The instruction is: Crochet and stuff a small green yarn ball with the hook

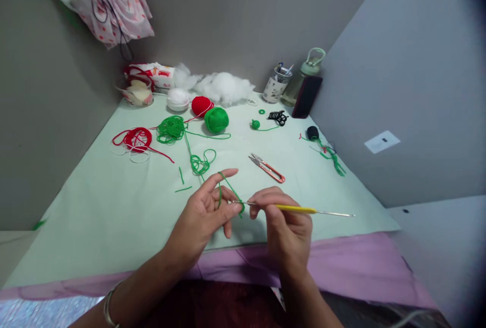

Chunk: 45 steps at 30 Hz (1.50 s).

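Near the front of the table, my left hand [207, 211] pinches a small start of green yarn [242, 208] between thumb and a finger. A strand of that yarn loops over its raised index finger and trails back to a loose green tangle [200, 164]. My right hand [284, 221] grips a crochet hook [296, 209] by its yellow handle, its thin metal end touching the yarn at my left fingertips. The hook's other metal tip points right. Beyond my hands lie thread snips [267, 168] with orange handles. Two short green yarn ends [181, 175] rest to the left.
Behind are red yarn [138, 139], a green skein [171, 129], a green ball [216, 120], a red ball [202, 106], a white ball [178, 99] and white stuffing [226, 88]. A pen holder [276, 86], bottle [299, 82] and phone [307, 96] stand back right, against grey walls.
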{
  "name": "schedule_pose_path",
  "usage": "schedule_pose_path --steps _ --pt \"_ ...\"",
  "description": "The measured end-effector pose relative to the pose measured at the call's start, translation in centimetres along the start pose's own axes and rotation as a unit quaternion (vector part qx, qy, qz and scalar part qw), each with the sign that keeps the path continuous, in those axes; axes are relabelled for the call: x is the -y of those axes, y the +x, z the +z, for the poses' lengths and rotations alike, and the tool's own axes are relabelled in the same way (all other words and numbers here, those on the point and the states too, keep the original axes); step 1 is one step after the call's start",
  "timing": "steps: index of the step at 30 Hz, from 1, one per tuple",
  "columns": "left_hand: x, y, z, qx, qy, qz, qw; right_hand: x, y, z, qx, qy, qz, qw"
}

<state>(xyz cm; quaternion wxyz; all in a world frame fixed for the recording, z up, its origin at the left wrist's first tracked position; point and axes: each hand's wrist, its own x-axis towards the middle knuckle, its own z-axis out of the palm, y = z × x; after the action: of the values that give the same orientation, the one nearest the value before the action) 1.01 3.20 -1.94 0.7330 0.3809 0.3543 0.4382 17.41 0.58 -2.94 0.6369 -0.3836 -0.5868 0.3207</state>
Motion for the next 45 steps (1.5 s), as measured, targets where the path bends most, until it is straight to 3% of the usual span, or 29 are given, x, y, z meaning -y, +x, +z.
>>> schedule_pose_path --steps 2,5,7,9,12,16,22,30,33,38,45 --pt "0.0 -0.1 0.3 -0.014 0.005 -0.003 1.0 -0.1 -0.4 0.0 0.016 -0.107 -0.048 0.993" --pt "0.1 -0.2 0.9 -0.028 -0.018 -0.011 0.999 -0.6 -1.2 0.1 0.044 -0.292 -0.179 0.938" --pt "0.0 -0.3 1.0 -0.012 -0.075 -0.038 0.996 -0.9 -1.5 0.1 0.027 -0.307 -0.216 0.927" --pt "-0.1 -0.2 0.8 0.006 -0.136 -0.075 0.988 -1.0 -1.3 0.0 -0.015 -0.241 -0.172 0.955" --pt "-0.4 0.0 0.5 0.004 -0.164 -0.087 0.983 -0.9 -0.6 -0.1 -0.067 -0.069 -0.045 0.994" --pt "-0.1 0.1 0.8 0.005 -0.124 -0.03 0.992 -0.8 0.1 0.1 -0.047 0.104 0.066 0.991" --pt "0.1 -0.1 1.3 0.029 -0.104 -0.033 0.994 -1.3 -0.3 0.5 -0.026 0.081 0.071 0.994" --pt "-0.6 0.0 0.1 0.039 -0.185 -0.096 0.977 -0.7 0.4 -0.4 -0.11 0.12 0.108 0.981" --pt "-0.5 -0.1 0.2 0.032 -0.162 -0.074 0.984 -0.5 0.6 -0.3 -0.107 0.135 0.12 0.978" --pt "0.0 -0.2 0.8 0.036 -0.036 -0.019 0.999 -0.6 0.0 0.2 -0.023 0.078 0.07 0.994" --pt "0.3 0.0 0.2 -0.017 0.007 0.008 1.0 -1.0 -0.2 -0.1 -0.044 0.08 0.083 0.992"
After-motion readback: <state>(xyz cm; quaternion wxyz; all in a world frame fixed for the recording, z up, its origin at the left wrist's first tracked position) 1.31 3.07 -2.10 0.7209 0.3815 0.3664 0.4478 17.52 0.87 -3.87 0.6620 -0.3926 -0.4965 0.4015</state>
